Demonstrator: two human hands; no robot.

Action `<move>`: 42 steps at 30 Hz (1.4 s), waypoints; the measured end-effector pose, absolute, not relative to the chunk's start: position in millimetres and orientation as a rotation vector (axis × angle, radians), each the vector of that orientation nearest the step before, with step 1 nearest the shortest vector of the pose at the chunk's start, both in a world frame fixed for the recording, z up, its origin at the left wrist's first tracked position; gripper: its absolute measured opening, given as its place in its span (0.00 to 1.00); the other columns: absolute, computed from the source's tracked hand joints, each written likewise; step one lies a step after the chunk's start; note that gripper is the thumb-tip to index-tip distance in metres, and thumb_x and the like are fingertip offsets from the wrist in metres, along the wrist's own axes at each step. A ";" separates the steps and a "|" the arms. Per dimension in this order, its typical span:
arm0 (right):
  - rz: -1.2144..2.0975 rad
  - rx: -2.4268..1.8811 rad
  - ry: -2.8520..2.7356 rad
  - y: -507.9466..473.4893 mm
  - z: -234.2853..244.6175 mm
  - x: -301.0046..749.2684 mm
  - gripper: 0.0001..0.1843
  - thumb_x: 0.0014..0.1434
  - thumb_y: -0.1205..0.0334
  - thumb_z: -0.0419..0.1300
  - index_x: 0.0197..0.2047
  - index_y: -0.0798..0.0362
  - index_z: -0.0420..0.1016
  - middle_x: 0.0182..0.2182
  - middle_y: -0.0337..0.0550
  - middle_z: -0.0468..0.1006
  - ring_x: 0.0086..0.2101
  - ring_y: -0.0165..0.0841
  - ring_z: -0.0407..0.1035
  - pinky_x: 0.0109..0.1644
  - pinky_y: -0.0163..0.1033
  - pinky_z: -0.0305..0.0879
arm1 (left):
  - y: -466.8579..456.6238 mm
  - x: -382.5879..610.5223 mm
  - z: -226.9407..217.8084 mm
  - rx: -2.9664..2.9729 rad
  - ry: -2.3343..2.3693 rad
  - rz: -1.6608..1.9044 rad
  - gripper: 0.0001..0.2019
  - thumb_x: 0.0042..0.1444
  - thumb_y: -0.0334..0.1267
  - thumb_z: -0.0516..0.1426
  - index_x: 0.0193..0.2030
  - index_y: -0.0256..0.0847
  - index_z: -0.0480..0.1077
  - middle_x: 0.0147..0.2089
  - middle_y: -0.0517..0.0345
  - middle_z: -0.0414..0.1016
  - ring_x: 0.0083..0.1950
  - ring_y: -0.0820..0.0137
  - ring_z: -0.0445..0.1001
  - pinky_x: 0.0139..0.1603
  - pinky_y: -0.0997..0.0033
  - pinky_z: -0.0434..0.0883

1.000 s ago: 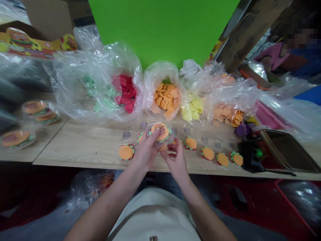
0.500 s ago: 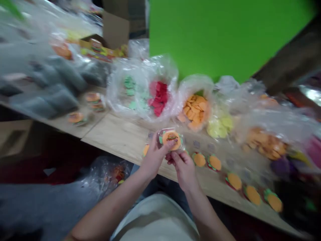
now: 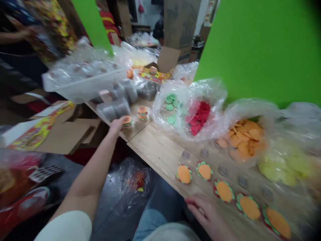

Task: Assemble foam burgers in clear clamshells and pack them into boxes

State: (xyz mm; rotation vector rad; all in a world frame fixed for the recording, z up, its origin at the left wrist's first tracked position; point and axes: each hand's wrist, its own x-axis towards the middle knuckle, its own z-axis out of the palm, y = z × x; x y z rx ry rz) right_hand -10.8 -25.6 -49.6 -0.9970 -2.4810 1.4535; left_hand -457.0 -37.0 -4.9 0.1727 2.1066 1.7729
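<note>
My left hand (image 3: 118, 126) is stretched far out to the left, its fingers closed around a small layered burger (image 3: 127, 122) at the table's left part. Just beyond stands another packed burger (image 3: 142, 113), next to grey clear plastic cups (image 3: 115, 108). By the front edge of the table, my right hand (image 3: 204, 214) is held low with loosely curled, parted fingers and nothing visible in it. Near it lies a row of several flat burger pieces (image 3: 224, 191) with orange tops over green and red layers. Small clear plastic pieces (image 3: 242, 181) lie behind that row.
Clear bags hold green pieces (image 3: 171, 102), red pieces (image 3: 200, 115), orange discs (image 3: 244, 135) and yellow pieces (image 3: 283, 165). A white plastic bin (image 3: 82, 85) and open cartons (image 3: 65, 135) are at left. A green panel (image 3: 260, 50) rises behind the table (image 3: 155, 142).
My hands have parted. The left carried the packed burger from in front of me to the far left; the right dropped back to the table edge. The view has swung left.
</note>
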 end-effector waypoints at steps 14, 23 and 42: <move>0.288 -0.952 -2.918 142.7 -46.4 -102.4 0.05 0.51 0.70 0.59 0.31 0.56 0.76 0.30 0.49 0.76 0.37 0.37 0.66 0.44 0.41 0.58 | -93.0 -225.2 -66.6 0.429 1.495 1.133 0.21 0.46 0.44 0.60 0.46 0.41 0.64 0.31 0.57 0.74 0.24 0.68 0.74 0.26 0.67 0.71; 0.472 -0.708 -2.689 66.5 -25.6 -54.5 0.13 0.59 0.66 0.50 0.45 0.55 0.71 0.49 0.52 0.68 0.49 0.37 0.62 0.51 0.46 0.61 | -78.7 -186.2 -87.5 0.210 1.371 1.265 0.07 0.56 0.36 0.53 0.41 0.39 0.61 0.27 0.59 0.74 0.27 0.74 0.76 0.29 0.76 0.72; 0.744 -1.225 -2.325 3.0 -44.1 -42.8 0.15 0.62 0.55 0.47 0.40 0.54 0.70 0.35 0.49 0.73 0.36 0.35 0.67 0.38 0.38 0.63 | -93.8 -175.2 -71.1 0.635 1.547 1.408 0.09 0.50 0.43 0.58 0.29 0.38 0.66 0.21 0.62 0.67 0.23 0.75 0.65 0.26 0.77 0.63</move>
